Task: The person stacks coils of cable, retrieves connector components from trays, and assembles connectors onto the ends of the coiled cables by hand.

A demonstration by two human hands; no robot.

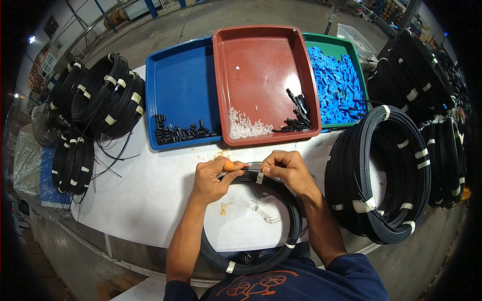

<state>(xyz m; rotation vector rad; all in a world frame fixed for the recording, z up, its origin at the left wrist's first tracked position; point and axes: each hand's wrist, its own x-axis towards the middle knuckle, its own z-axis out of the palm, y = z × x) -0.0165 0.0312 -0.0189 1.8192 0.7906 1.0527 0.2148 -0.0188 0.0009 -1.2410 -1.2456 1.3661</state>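
Observation:
A coil of black cable [294, 220], bound with white tape, lies between my forearms and overhangs the table's near edge. Above its far side my left hand [213, 179] is closed in a pinch on a small black connector piece [245, 168]. Something orange wraps one finger of that hand. My right hand [288, 172] pinches the thin black cable [255, 162] just right of it, fingertips close to the left hand's. Whether the cable end sits inside the piece I cannot tell. Both hands are near the front edge of the red tray [266, 50].
White and black small parts lie in the red tray, which overlaps a blue tray [181, 65] with black pieces and a green tray [326, 40] with blue pieces. Taped cable coils stand at left [108, 95] and right [351, 175] on the white table [125, 200].

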